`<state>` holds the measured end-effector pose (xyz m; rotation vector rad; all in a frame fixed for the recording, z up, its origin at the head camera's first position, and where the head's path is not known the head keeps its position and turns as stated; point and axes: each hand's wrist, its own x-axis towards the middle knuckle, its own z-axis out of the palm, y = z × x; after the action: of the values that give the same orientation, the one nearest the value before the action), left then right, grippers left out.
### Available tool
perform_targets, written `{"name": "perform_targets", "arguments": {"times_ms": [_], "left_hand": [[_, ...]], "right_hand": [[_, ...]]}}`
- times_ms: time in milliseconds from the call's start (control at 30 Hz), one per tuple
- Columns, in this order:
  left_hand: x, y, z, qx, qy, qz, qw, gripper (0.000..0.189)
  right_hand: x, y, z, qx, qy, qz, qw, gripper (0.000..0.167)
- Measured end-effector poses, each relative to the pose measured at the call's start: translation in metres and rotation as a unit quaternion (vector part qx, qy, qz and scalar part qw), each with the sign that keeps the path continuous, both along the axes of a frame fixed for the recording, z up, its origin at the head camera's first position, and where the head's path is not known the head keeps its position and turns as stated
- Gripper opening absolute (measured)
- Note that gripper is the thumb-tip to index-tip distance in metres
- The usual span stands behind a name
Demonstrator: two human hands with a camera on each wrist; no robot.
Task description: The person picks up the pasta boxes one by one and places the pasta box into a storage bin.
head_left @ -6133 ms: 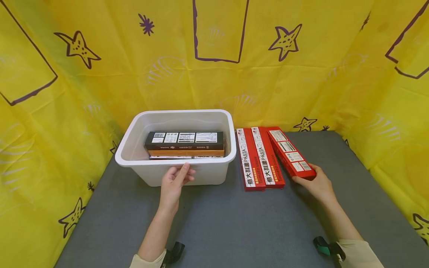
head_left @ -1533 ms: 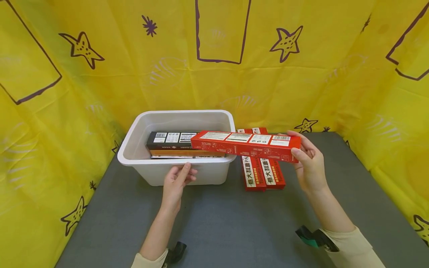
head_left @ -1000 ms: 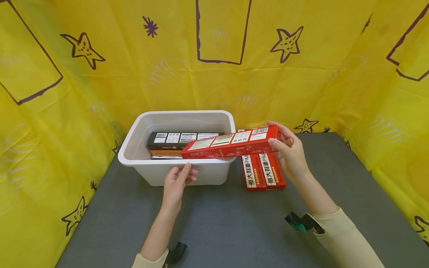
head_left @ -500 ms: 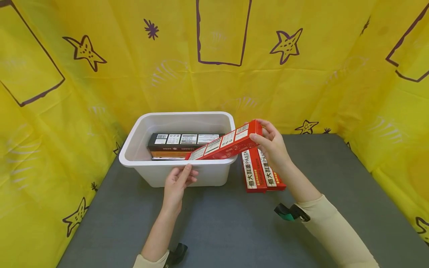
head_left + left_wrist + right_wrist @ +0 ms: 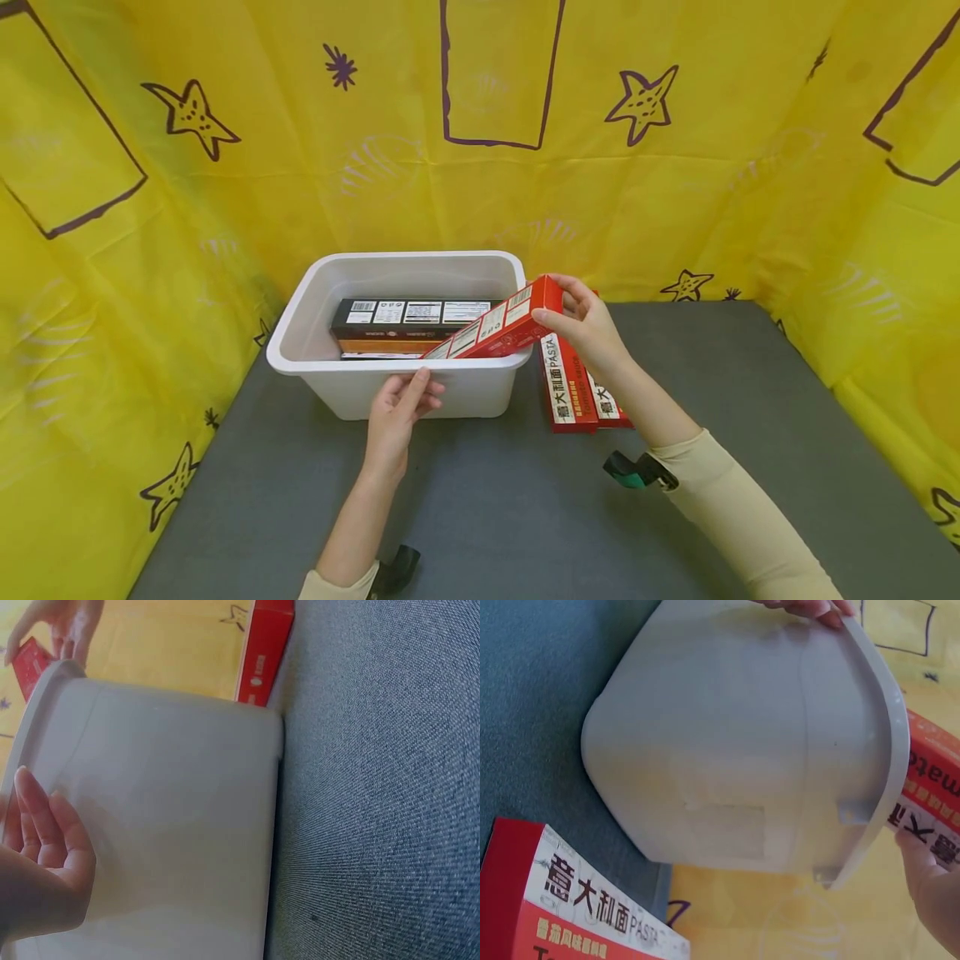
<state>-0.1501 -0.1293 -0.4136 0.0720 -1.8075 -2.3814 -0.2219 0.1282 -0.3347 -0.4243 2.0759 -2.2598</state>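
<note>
My right hand (image 5: 588,329) grips the end of a red pasta box (image 5: 487,329), thumb on the near side and fingers on the far side. The box slants down to the left over the right rim of a white plastic bin (image 5: 393,392), its lower end hidden behind the front wall. My left hand (image 5: 393,417) holds the bin's front rim, the thumb at the lip and the fingers below it. Inside the bin lies a black box (image 5: 416,312) with white label panels, over an orange-brown layer. The right wrist view shows the held pasta box (image 5: 934,780) beside the rim.
Two more red pasta boxes (image 5: 567,392) lie side by side on the grey table (image 5: 480,508), right of the bin, partly covered by my right hand and forearm. A yellow patterned cloth (image 5: 480,200) hangs behind and along both sides.
My right hand has lifted the third red pasta box from the right, carried it left over the bin and tilted its far end down inside. The left hand has stayed at the rim.
</note>
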Motion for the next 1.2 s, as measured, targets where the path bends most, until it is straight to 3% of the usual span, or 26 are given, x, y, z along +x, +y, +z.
{"name": "perform_targets", "arguments": {"times_ms": [367,933,1200], "left_hand": [[0.000,-0.001,-0.001,0.000,0.012,0.003,0.9999,0.022],[0.001,0.000,0.001,-0.001,0.005,0.004,1.0000,0.022],[0.001,0.001,0.000,0.000,0.004,0.003,1.0000,0.022]], "right_hand": [[0.002,-0.002,0.002,0.042,-0.005,-0.008,0.9991,0.063],[0.000,-0.009,0.003,0.110,0.038,-0.005,0.9932,0.068],[-0.001,-0.012,0.003,0.122,0.028,0.028,0.9918,0.072]]}}
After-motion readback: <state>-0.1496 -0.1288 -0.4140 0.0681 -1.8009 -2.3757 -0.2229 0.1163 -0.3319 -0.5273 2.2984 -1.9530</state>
